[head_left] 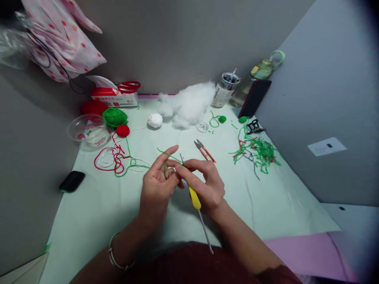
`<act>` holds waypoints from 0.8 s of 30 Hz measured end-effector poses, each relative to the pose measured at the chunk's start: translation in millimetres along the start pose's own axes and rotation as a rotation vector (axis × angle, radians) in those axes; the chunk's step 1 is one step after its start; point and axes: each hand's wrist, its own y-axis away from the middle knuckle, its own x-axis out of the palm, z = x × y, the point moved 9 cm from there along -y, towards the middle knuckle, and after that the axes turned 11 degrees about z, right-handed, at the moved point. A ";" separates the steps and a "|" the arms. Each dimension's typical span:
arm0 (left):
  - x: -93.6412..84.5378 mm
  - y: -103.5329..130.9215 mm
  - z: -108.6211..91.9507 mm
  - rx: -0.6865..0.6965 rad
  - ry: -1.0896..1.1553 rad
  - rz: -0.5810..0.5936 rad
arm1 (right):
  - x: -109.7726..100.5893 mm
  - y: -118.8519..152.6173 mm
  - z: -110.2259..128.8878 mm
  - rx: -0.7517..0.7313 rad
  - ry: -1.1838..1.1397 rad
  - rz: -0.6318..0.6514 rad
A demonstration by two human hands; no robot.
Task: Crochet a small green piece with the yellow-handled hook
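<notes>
My right hand (205, 183) is closed around a crochet hook (194, 198) with a yellow handle; one metal end slants toward me, the other points away past my fingers. Beside it, my left hand (160, 179) has its index finger raised with green yarn (165, 170) running over it, while the thumb and other fingers pinch close to the hook. Whatever work lies in that pinch is mostly hidden by my fingers. Just beyond my right hand lie thread snips (205, 152) with orange handles.
White stuffing (189, 105) lies at the back, beside a white yarn ball (154, 120). Red and green yarn balls (115, 117), tangled strands and a clear plastic bowl (89, 132) are at left. At right are green yarn scraps (259, 152), a phone (255, 98), a bottle and a pen can (225, 90).
</notes>
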 end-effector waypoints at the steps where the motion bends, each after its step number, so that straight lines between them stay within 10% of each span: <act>1: 4.1 -1.7 6.8 -0.086 0.088 0.048 | -1.4 0.0 -3.3 0.028 -0.025 -0.013; 8: 6.2 -7.0 1.7 -0.152 0.244 0.118 | 5.7 0.5 -56.1 0.464 -0.846 -0.128; 19: 6.6 -5.7 15.3 -0.176 0.242 0.101 | -0.5 -0.7 -14.4 0.081 -0.174 -0.032; 24: 4.1 -9.1 9.2 -0.206 0.320 0.091 | -0.8 -1.5 -49.0 0.352 -0.674 -0.099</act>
